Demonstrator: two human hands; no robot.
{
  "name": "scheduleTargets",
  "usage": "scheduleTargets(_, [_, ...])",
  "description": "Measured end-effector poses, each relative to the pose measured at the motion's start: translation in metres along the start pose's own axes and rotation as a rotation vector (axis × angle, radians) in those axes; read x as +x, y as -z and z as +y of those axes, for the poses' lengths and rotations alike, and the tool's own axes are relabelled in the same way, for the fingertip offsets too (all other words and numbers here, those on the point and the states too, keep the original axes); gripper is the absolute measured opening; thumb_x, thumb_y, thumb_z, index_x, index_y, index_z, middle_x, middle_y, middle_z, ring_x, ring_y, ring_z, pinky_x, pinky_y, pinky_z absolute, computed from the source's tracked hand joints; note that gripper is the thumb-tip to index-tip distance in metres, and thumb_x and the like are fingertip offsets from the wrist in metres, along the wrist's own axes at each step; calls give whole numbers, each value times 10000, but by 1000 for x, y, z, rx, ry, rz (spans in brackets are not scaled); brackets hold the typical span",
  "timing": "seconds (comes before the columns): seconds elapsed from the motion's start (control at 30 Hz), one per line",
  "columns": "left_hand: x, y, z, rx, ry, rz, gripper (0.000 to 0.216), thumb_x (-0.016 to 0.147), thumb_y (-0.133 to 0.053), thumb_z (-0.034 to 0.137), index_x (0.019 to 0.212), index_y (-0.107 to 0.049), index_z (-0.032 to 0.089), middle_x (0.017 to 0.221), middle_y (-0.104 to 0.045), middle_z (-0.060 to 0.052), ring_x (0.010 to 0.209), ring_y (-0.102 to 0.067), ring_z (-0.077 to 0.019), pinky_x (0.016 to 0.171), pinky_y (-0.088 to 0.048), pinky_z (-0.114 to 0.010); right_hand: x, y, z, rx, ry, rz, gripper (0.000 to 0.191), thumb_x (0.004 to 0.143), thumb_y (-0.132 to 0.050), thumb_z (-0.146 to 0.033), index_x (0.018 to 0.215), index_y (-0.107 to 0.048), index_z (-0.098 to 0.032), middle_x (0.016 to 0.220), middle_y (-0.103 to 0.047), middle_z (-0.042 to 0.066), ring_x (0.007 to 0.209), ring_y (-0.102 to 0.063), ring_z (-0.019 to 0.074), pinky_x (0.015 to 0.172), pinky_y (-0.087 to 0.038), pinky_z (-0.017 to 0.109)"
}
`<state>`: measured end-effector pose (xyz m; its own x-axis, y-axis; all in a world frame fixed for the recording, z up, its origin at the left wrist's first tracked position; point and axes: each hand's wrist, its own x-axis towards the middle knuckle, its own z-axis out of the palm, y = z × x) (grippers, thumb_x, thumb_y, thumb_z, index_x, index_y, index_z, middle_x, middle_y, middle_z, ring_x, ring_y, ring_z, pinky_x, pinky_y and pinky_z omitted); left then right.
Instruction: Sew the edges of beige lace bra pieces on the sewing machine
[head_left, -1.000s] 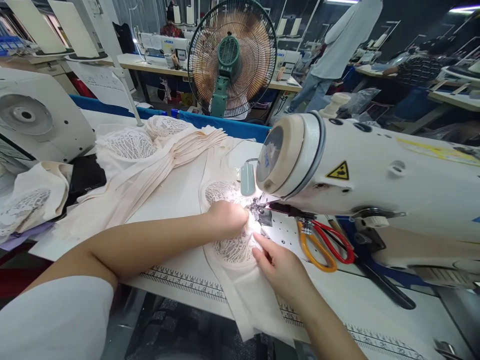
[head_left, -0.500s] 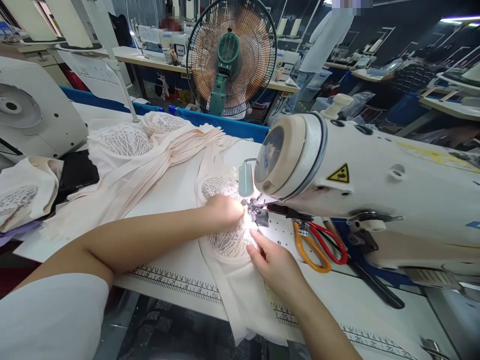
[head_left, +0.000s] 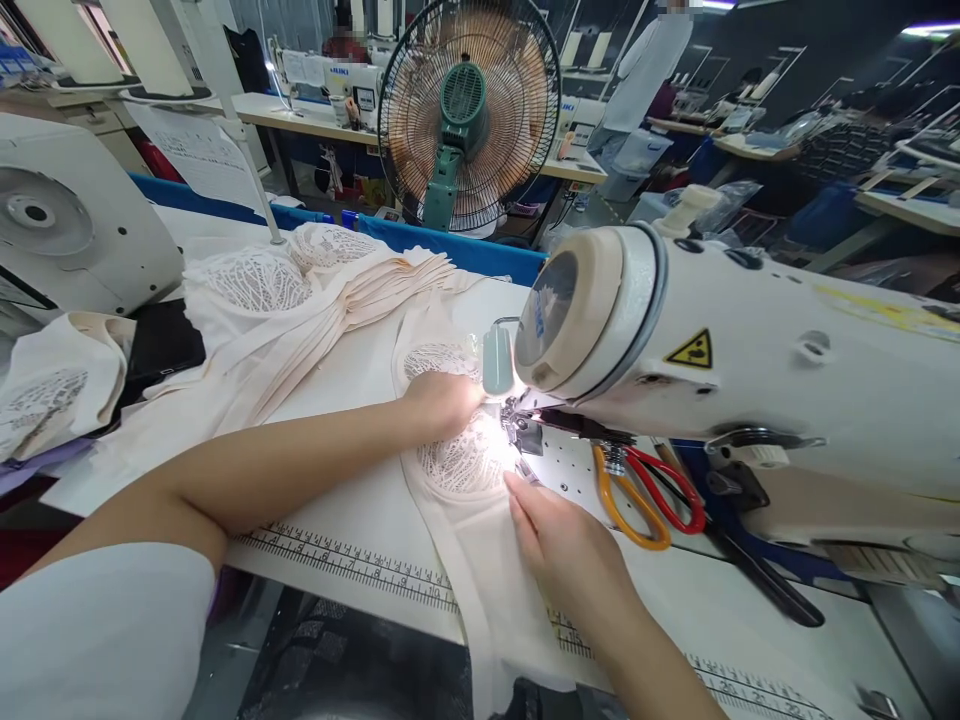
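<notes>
A pale peach garment with a lace cup (head_left: 457,465) lies under the presser foot (head_left: 517,430) of a white sewing machine (head_left: 720,340). My left hand (head_left: 442,400) rests on the fabric just left of the needle, fingers curled down onto it. My right hand (head_left: 562,540) lies on the fabric's right edge in front of the foot, with its fingers pressed together on the cloth. The machine's lamp lights the spot between my hands.
Orange and red scissors (head_left: 645,490) lie on the machine bed to the right of the needle. A stack of peach lace garments (head_left: 285,300) sits at the left. A second machine (head_left: 67,220) stands far left. A fan (head_left: 465,110) and other workers are behind.
The fabric has fed away from me under the foot. My left hand moved slightly back with it and my right hand slid along the edge. The view shifted a little.
</notes>
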<state>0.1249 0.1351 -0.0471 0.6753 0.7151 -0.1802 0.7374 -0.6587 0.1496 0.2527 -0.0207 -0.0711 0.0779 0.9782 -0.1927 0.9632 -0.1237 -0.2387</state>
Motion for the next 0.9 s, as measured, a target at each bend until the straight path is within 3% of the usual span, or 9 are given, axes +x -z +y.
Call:
scheduleTargets(0.13, [-5, -4, -7, 31, 13, 109, 261, 819, -426, 169, 1044, -558, 183, 918, -618, -73, 747, -584, -203, 573, -407, -286, -8, 0, 6, 5, 59, -64, 443, 910, -272, -224, 1296, -489, -213, 726, -605, 24, 696, -557, 189, 522, -338, 274])
scheduleTargets(0.27, [-34, -9, -7, 172, -217, 185, 264, 862, -429, 279, 964, -633, 145, 1187, -536, -159, 1020, -529, -298, 766, -448, -398, -7, -1, 9, -27, 81, -69, 444, 908, -276, -216, 1290, -503, -209, 709, -606, 25, 671, -558, 192, 517, -336, 285])
scheduleTargets(0.33, [-49, -13, -8, 175, -245, 148, 476, 821, -497, 513, 1094, -607, 139, 1348, -417, -190, 1209, -387, -388, 894, -399, -506, -5, -1, 9, -37, 96, -48, 439, 907, -290, -222, 1290, -505, -209, 747, -630, 36, 705, -573, 198, 528, -340, 287])
scheduleTargets(0.4, [-57, -16, -10, 147, -180, 46, 832, 695, -536, 709, 1310, -452, 156, 1459, -254, -206, 1311, -217, -447, 944, -334, -599, -3, -1, 10, -44, 92, -31, 438, 902, -308, -218, 1297, -497, -214, 803, -656, 47, 750, -590, 203, 531, -336, 282])
scheduleTargets(0.47, [-56, -17, -14, 117, -109, -64, 974, 651, -526, 767, 1402, -316, 184, 1505, -125, -198, 1340, -135, -460, 959, -298, -635, 0, 1, 9, -65, 76, -41, 439, 898, -319, -210, 1304, -484, -229, 810, -666, 47, 735, -598, 199, 507, -306, 273])
scheduleTargets(0.73, [-23, -5, -30, 64, -98, -153, 1002, 638, -534, 765, 1434, -240, 230, 1530, 4, -145, 1373, -70, -409, 1059, -243, -529, 19, 8, 2, -165, 4, -103, 502, 859, -416, -181, 1358, -401, -233, 575, -586, 8, 530, -532, 178, 467, -185, 273])
scheduleTargets(0.9, [-6, 2, -39, 54, -127, -125, 873, 630, -575, 724, 1336, -405, 239, 1523, -100, -106, 1352, -184, -389, 1021, -334, -459, 26, 13, -4, -178, -51, -182, 570, 834, -442, -159, 1395, -344, -186, 491, -485, -10, 469, -471, 178, 446, -186, 280])
